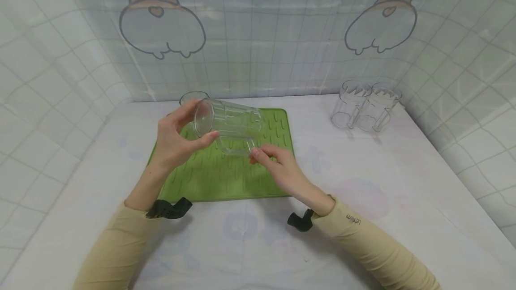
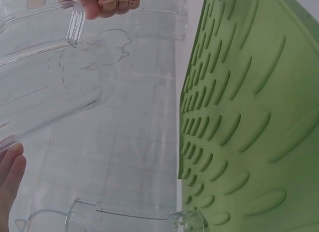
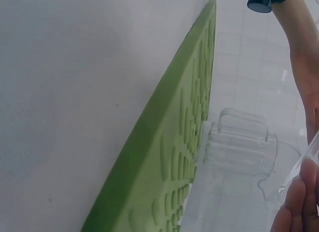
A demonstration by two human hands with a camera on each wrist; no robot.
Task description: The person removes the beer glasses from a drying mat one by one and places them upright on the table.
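Observation:
A clear glass mug [image 1: 238, 120] hangs in the air above the green ridged mat [image 1: 225, 182], tipped nearly onto its side with its handle downward. At its left end, my left hand [image 1: 172, 143] grips the glass between thumb and fingers. My right hand [image 1: 282, 167] pinches the handle near its right end. Behind the left hand, another clear mug [image 1: 195, 96] is mostly hidden in the head view. That mug [image 3: 239, 149] stands upright on the mat's far part, seen sideways in the right wrist view.
Two more clear glass mugs, a left one [image 1: 346, 106] and a right one [image 1: 379, 108], stand side by side on the white tablecloth [image 1: 363, 236] at the back right. A tiled backdrop [image 1: 274, 35] with cartoon animal drawings rises behind the table.

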